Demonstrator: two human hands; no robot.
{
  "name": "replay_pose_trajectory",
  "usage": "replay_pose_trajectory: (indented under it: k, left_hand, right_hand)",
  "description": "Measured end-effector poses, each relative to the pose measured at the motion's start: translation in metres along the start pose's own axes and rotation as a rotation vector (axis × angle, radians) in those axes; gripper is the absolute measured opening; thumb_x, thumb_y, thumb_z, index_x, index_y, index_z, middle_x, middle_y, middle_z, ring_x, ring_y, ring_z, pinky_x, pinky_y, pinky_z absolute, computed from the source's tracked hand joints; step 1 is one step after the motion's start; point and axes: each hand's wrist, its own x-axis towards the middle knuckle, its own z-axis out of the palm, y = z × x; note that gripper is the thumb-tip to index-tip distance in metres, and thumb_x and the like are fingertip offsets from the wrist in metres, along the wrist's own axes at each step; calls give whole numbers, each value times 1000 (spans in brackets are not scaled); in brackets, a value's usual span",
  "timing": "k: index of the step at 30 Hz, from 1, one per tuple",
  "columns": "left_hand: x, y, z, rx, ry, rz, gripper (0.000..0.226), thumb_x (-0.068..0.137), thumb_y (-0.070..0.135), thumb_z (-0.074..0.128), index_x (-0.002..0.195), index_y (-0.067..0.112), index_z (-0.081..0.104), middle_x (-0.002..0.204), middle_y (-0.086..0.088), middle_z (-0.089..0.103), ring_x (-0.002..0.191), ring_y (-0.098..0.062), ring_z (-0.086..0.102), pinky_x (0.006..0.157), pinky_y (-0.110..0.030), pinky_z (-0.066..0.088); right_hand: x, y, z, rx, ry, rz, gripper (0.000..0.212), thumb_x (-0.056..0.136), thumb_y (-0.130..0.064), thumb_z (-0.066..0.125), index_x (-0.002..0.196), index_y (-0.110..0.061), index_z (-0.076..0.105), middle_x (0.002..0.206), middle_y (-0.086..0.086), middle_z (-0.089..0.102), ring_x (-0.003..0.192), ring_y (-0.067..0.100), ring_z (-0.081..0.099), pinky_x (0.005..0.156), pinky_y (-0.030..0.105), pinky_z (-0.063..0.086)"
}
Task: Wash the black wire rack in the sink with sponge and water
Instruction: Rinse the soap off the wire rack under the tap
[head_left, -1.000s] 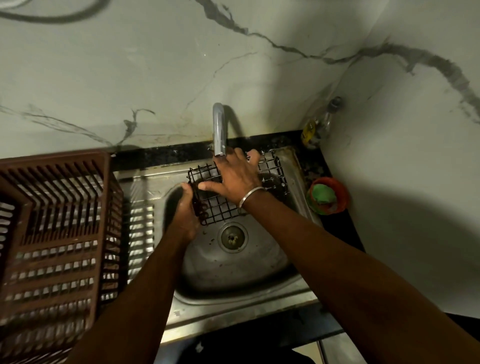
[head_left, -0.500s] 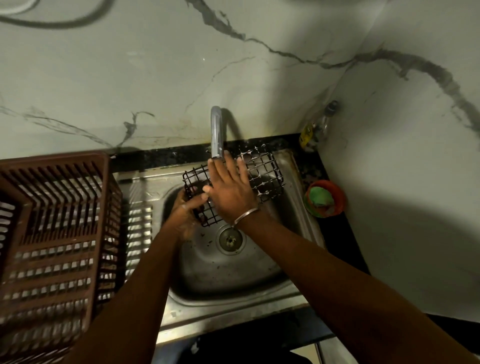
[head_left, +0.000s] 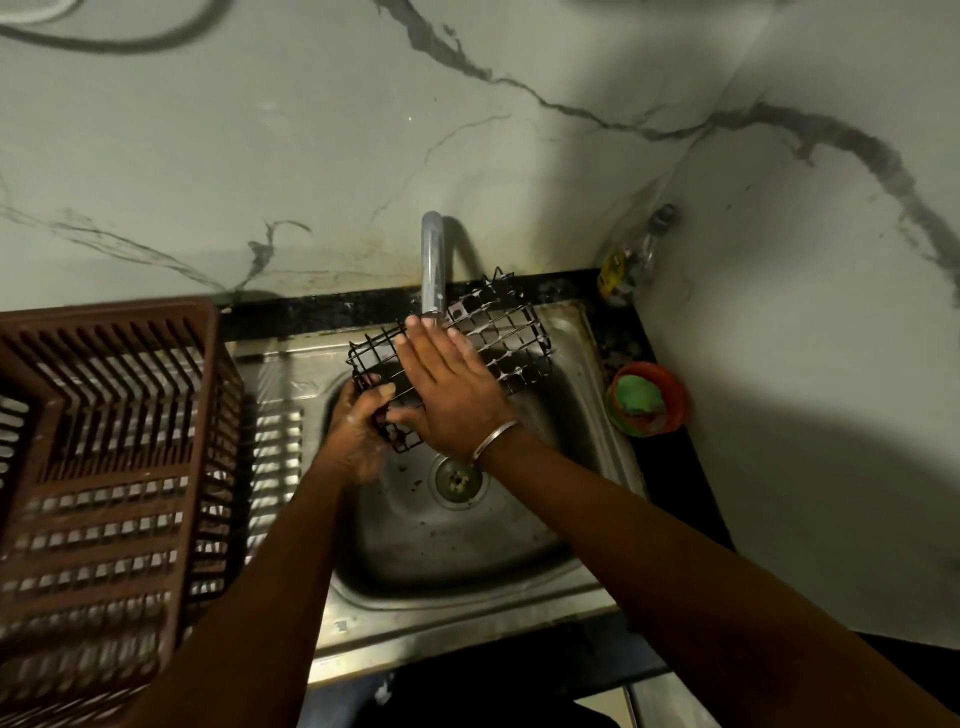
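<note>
Over stainless steel sink (head_left: 467, 618), under grey curved tap spout (head_left: 432, 260): black wire grid rack (head_left: 511, 332) being held tilted, far end now sitting higher than a second ago. Left hand (head_left: 358, 415) gripping near-left corner, fingers curled round wires. Right hand (head_left: 447, 384) lying flat on grid, fingers straight, now together rather than spread. Neither hand holding sponge; green pad sitting in orange bowl (head_left: 644, 400) on desk. Likely rinsing by bare hand; water flow not discernible.
</note>
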Motion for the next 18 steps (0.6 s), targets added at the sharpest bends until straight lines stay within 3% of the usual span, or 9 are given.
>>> replay_pose_trajectory:
  k: [3,6,9,12,14,16,18]
  left_hand:
    - [0,2,-2,0,9,27,32,86,13,75,116,25,74,120,-14,74,105,-33,71,86,-47,55]
    - [-2,7,-3,5,27,27,30,83,15,76,110,27,75,116,-11,76,101,-29,72,83,-43,57]
    - [1,7,-9,32,40,43,47,82,18,80,126,25,65,131,-13,73,113,-32,70,83,-47,56]
    - [-4,10,-7,15,55,29,40,85,14,75,122,24,62,116,-6,76,96,-21,74,69,-38,61]
    - [-5,10,-5,1,59,27,34,89,9,73,118,24,61,110,-3,75,85,-15,73,58,-32,58]
    - [-7,9,-9,2,63,31,35,92,8,71,122,22,61,115,-5,74,87,-15,74,58,-32,58]
    - [-7,7,-13,5,52,31,47,88,15,75,132,19,61,122,-8,73,95,-19,73,63,-34,58]
  right_hand:
    - [5,2,-4,22,18,144,89,104,-70,23,167,-9,12,174,20,5,162,36,-1,130,56,5]
    - [7,0,0,-8,16,8,86,105,-69,29,167,-12,16,174,18,7,162,36,3,128,58,9]
    - [9,-1,-1,41,48,136,81,107,-63,29,169,-15,10,174,17,0,162,36,-3,130,58,3]
    - [9,-3,1,-14,47,7,76,108,-61,32,168,-17,18,175,16,7,162,36,3,130,57,5]
    - [9,0,0,24,66,97,73,108,-57,35,168,-18,19,174,16,11,162,35,2,130,56,3]
    - [8,-1,2,27,65,123,76,108,-59,30,168,-16,14,175,18,7,162,37,-2,130,57,2]
    - [4,-1,7,-13,40,26,74,109,-60,28,168,-17,15,175,16,5,162,36,-2,129,58,6]
